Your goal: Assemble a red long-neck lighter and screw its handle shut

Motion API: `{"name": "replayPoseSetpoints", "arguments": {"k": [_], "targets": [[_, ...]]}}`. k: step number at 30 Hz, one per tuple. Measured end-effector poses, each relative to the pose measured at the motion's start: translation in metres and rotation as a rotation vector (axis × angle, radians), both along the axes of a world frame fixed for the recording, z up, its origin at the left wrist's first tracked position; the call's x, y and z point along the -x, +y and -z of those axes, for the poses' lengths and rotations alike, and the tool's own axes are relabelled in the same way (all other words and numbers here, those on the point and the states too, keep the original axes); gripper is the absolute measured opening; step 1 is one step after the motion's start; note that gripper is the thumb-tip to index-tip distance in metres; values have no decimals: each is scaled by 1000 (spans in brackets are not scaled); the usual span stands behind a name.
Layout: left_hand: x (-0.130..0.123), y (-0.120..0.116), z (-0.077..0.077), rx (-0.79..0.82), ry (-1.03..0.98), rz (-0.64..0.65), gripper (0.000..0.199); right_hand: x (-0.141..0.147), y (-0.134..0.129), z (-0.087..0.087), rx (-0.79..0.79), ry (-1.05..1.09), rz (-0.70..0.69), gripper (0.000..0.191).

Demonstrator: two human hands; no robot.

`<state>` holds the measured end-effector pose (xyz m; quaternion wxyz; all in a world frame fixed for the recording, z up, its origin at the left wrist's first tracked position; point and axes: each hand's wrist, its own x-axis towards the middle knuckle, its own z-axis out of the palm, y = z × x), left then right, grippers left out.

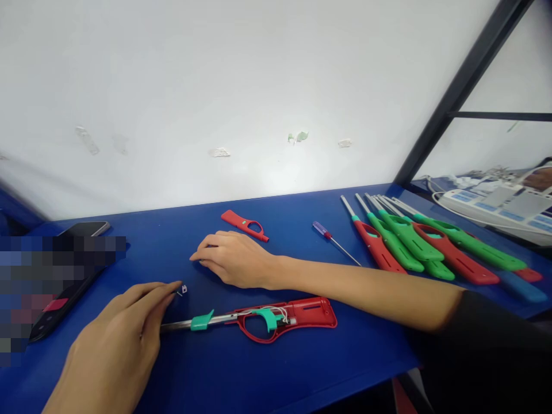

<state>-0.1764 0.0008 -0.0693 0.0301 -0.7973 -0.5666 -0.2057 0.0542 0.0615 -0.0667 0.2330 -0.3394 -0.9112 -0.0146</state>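
Observation:
My left hand [123, 328] is closed in a pinch at the left, with a small white-and-metal piece [184, 288] at its fingertips. An opened utility lighter [308, 315] lies below my right forearm, its red half-shell showing white wires and a teal trigger [269, 318]. Its metal tube [224, 318], ringed by a teal collar [202, 321], runs left to end behind my left hand. My right hand [239, 261] rests over the table with fingers curled together; whatever they may hold is hidden. Just beyond it lies the separate red cover half [245, 224].
A purple-handled screwdriver [322, 230] lies right of the cover half. Several red and green lighters [409, 238] are piled at the right, near a white power strip [495, 213]. A black phone-like device [71, 287], partly blurred out, lies left on the blue table [276, 374]. A white wall stands behind.

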Motion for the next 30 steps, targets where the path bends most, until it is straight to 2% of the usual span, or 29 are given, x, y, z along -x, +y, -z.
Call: {"name": "replayPoseSetpoints", "arguments": {"k": [8,13,18,30], "targets": [[-7,0,-5,105,8,-68,50,0,1,3,-9,14,-10,29],[-4,-1,-4,96,64,-46,44,0,2,4,-13,22,-15,29],[-6,-3,-2,145,118,-78,45,0,2,3,-9,20,-15,29],[-10,-4,-4,190,99,-52,41,0,1,1,-9,15,-21,28]]}}
